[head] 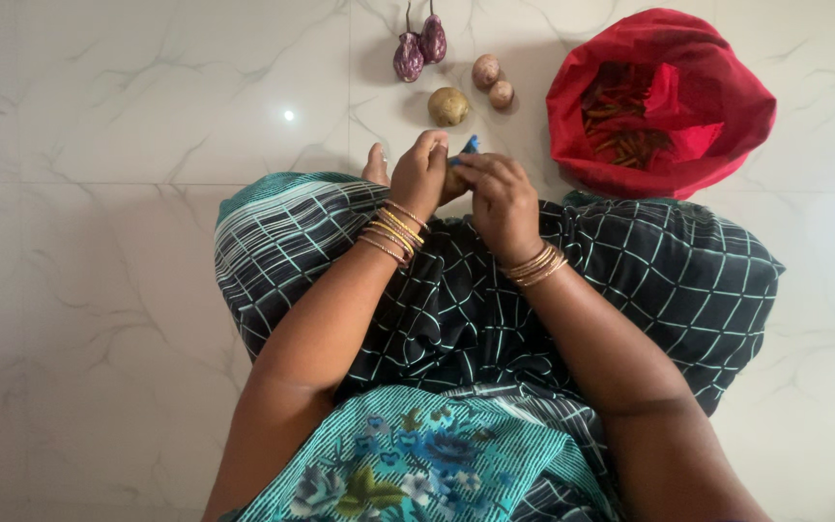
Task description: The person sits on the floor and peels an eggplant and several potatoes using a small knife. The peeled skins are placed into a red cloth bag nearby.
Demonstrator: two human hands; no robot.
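Left hand (419,174) clenched on small brownish potato (453,182); right hand (497,193) grips blue-handled peeler (471,145) just beside it — fingers crowd blade, slip risks nick.

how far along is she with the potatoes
Early, it seems. No peels or finished pieces show. In hand: the left hand and right hand hold a potato with a blue tool. Left: three potatoes and two brinjals lie untouched on the floor.
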